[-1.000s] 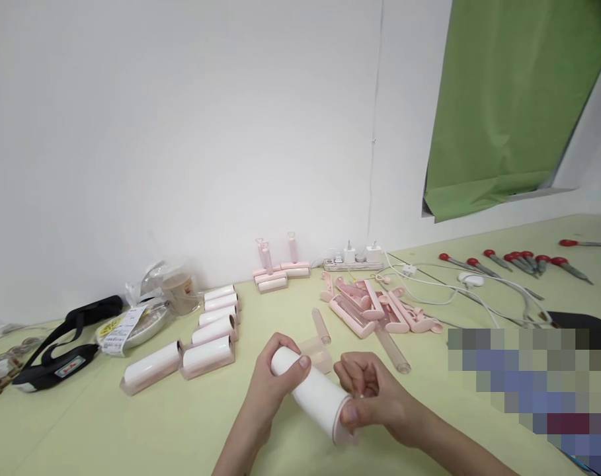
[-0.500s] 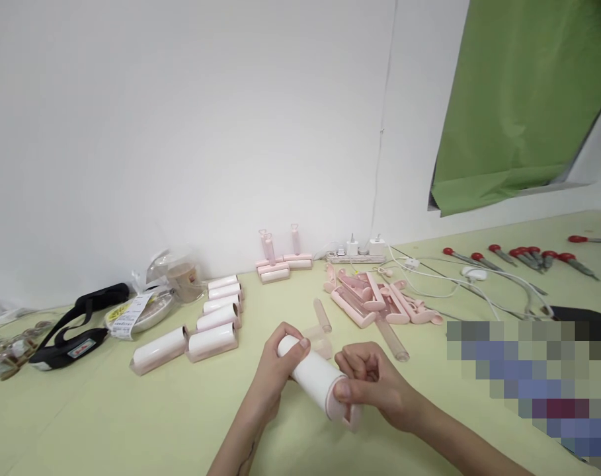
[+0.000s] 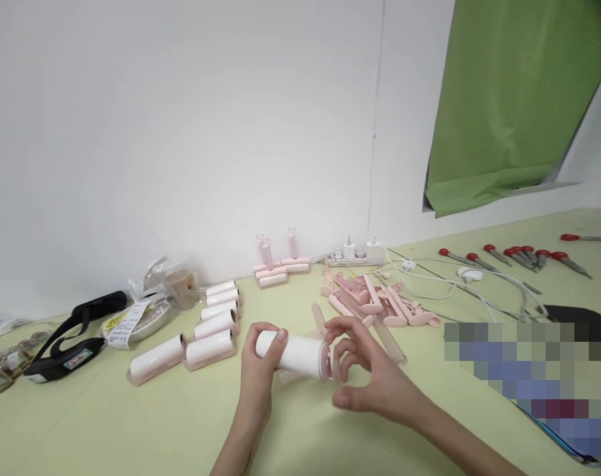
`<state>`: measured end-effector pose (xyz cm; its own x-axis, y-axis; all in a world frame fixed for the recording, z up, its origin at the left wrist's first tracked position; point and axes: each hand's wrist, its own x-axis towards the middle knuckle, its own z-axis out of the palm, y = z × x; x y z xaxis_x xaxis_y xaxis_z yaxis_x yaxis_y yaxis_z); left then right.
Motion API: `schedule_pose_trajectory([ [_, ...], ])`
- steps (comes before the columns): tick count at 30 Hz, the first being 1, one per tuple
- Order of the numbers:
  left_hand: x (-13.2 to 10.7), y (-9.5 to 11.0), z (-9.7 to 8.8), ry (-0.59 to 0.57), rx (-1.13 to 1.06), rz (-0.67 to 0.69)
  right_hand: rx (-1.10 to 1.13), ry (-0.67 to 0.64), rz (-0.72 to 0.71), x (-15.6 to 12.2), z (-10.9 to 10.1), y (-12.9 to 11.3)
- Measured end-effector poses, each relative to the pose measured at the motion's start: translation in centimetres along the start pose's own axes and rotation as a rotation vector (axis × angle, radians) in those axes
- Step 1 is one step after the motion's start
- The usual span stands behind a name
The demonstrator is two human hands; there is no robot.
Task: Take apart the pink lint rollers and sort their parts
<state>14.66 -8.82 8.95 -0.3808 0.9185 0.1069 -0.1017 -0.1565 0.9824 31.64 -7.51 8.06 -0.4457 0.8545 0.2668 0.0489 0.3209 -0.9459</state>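
"What changed just now?"

"The right hand has let go. Its fingers are spread, their tips by the pink end cap. The left hand still wraps the lint roll, now level above the table."

"Any room?"

"Bare table near and left. Pink parts crowd just beyond."

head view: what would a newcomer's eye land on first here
The left hand grips a white lint roll at centre front, the right hand spread open at its pink end. Behind lies a pile of pink handles; to the left, a row of white rolls. A green sheet hangs top right.
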Motion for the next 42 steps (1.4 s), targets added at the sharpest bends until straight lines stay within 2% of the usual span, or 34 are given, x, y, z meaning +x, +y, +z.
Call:
schedule_pose_trajectory([
  [2, -0.1, -0.3, 0.1, 0.057, 0.056, 0.088, -0.079, -0.003, 0.043, -0.2, 0.7, 0.2],
  [5, -0.2, -0.9, 0.1, 0.052, 0.161, 0.177, -0.075, -0.001, 0.05, -0.3, 1.5, 0.6],
  [10, 0.0, -1.7, -0.1, -0.026, 0.149, 0.178, 0.197, 0.033, 0.007, 0.1, 1.8, 1.0],
  [13, 0.5, -2.1, -1.3, -0.209, 0.074, 0.232, 0.281, 0.158, 0.018, 0.8, 1.3, 1.2],
  [16, 1.4, -3.2, -3.7, -0.267, 0.27, 0.33, 0.246, 0.357, -0.028, 1.8, -0.1, 1.5],
  [18, 1.8, -4.4, -5.3, -0.256, 0.489, 0.25, 0.226, 0.444, -0.084, 2.3, -1.2, 1.8],
  [21, 1.6, -6.2, -6.2, -0.307, 0.611, 0.063, 0.109, 0.479, -0.159, 2.7, -2.4, 2.3],
  [24, 0.5, -6.7, -5.5, -0.421, 0.6, 0.065, -0.113, 0.381, -0.211, 2.4, -2.4, 2.4],
  [28, -0.7, -6.2, -4.7, -0.627, 0.588, 0.069, -0.426, 0.081, -0.304, 2.0, -1.6, 1.3],
  [31, -0.8, -6.0, -4.6, -0.646, 0.634, 0.093, -0.653, -0.105, -0.357, 2.2, -1.0, 0.4],
  [35, -0.6, -6.4, -4.6, -0.631, 0.658, 0.108, -0.882, -0.268, -0.345, 2.3, 0.6, 0.5],
  [38, -0.4, -6.9, -4.7, -0.621, 0.621, 0.095, -0.891, -0.318, -0.332, 1.7, 1.7, 1.5],
  [42, -0.5, -7.3, -5.0, -0.62, 0.598, 0.105, -0.74, -0.154, -0.298, 1.9, 1.1, 2.2],
])
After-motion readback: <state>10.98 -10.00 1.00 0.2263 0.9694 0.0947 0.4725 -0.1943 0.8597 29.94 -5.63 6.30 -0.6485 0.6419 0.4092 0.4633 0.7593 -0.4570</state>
